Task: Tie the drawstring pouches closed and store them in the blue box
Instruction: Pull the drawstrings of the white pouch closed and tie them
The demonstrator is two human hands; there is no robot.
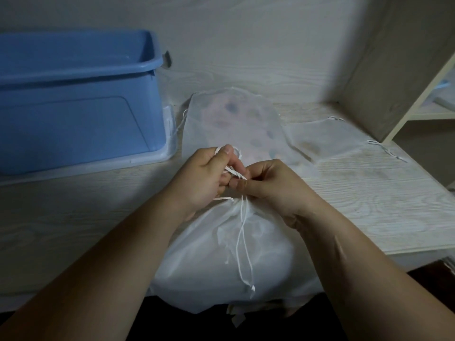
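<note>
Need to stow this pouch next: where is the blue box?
In the head view, the blue box stands on the table at far left, just left of the spotted pouch.

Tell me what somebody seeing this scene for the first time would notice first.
Dead centre, the left hand and right hand pinch the white drawstring above a bunched white pouch at the near edge of the table. The big blue box stands open at far left, and behind the hands lies a second pouch with faint spotted contents.
</note>
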